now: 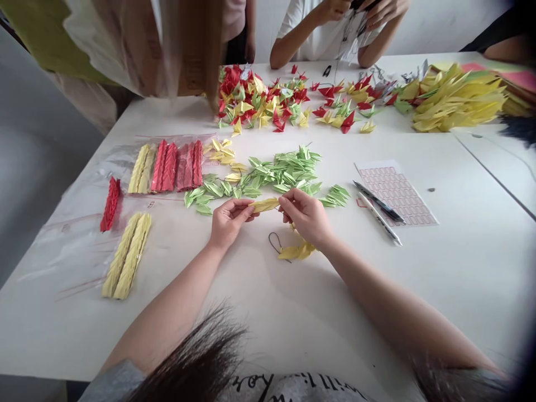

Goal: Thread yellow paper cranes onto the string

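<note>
Left hand [230, 223]: from my head view, fingers narrowly pinched on the near-left end of a yellow paper crane [264, 205].
Right hand [304, 215]: fingertips [283, 205] closed on its other end, just beside the left hand, hiding that end from me.
Below the right hand: a second yellow crane [298, 251] lies by a black cord loop [274, 243]; I can't tell whether they're joined.
Just far of my hands: a heap of green paper cranes [268, 178].
Left: a clear plastic bag [79, 248] with red and yellow crane strands [167, 164], plus a loose red strand [110, 204] and yellow strands [126, 257].
Right: a label sheet [396, 192] with two pens [380, 209].
Far: mixed cranes [259, 100], a yellow heap [452, 97], and a co-worker's hands [368, 11] on something I can't make out.
Hard to see: hair blurs the near edge.
Surface: a white table [460, 268].
Room: pale walls [439, 22].
</note>
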Tool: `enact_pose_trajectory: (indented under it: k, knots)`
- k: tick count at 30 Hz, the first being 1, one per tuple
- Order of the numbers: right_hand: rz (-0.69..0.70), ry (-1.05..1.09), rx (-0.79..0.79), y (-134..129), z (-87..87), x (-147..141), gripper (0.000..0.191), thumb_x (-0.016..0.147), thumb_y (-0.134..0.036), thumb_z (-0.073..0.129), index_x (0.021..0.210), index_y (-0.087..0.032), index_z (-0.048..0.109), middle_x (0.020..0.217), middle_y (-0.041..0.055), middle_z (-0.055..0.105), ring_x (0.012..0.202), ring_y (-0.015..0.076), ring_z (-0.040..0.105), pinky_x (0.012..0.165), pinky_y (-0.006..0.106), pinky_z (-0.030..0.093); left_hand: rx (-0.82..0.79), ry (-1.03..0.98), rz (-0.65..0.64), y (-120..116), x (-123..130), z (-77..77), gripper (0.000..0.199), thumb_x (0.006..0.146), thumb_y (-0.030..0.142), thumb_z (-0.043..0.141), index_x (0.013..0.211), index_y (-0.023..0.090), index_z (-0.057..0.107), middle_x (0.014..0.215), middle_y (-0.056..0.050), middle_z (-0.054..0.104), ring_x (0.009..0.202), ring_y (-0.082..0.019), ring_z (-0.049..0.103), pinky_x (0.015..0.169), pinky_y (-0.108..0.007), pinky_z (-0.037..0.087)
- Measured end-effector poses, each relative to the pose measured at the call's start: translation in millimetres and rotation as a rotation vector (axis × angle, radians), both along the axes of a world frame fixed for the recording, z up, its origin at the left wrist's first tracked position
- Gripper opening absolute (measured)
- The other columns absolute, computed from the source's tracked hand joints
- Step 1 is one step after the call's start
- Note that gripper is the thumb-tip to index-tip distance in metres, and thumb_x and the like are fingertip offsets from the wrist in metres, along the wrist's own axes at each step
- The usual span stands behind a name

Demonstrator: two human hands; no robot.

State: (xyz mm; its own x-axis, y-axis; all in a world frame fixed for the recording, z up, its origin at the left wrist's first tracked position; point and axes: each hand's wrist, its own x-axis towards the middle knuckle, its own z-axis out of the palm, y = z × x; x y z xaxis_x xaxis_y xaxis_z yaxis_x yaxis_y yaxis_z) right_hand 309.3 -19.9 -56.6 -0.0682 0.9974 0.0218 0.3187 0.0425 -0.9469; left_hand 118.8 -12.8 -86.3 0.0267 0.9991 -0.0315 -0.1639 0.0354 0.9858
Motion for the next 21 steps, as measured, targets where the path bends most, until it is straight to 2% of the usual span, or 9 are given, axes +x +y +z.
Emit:
enact_pose_trajectory:
  k: [7, 14, 21]
  knots:
    - [0.004, -0.026, 0.023, 0.0, -1.1, -1.2, 0.03, 0.09, -0.048, 0.057, 0.078, -0.02, 0.056, 0.067, 0.0003, 0.063, 0.054, 0.011, 0.054, 0.054, 0.025, 0.041, -0.018, 0.021, -0.003, -0.9, -1.0, 1.3, 0.046, 0.064, 0.051, 0.085, 0.089, 0.015, 0.071, 0.081, -0.007, 0.077, 0.071, -0.02, 0.075, 0.068, -0.029, 0.06]
    - [-0.019, -0.027, 0.041, -0.5, -2.8, -2.8, 0.026, 0.09, -0.043, 0.057, 0.078, -0.02, 0.057, 0.071, 0.0016, 0.065, 0.056, 0.0114, 0.054, 0.055, 0.025, 0.043, -0.052, 0.026, 0.001, -1.1, -0.6, 3.3, 0.046, 0.063, 0.051, 0.085, 0.089, 0.015, 0.07, 0.082, -0.007, 0.076, 0.071, -0.021, 0.076, 0.065, -0.028, 0.059]
    - [-0.069, -0.015, 0.053, -1.8, -4.5, -3.1, 0.03, 0.089, -0.047, 0.059, 0.077, -0.019, 0.057, 0.07, 0.0021, 0.066, 0.056, 0.0116, 0.053, 0.056, 0.025, 0.043, -0.055, 0.019, -0.011, -0.5, -1.5, 1.5, 0.043, 0.066, 0.049, 0.084, 0.087, 0.015, 0.071, 0.082, -0.006, 0.076, 0.068, -0.019, 0.075, 0.06, -0.023, 0.058]
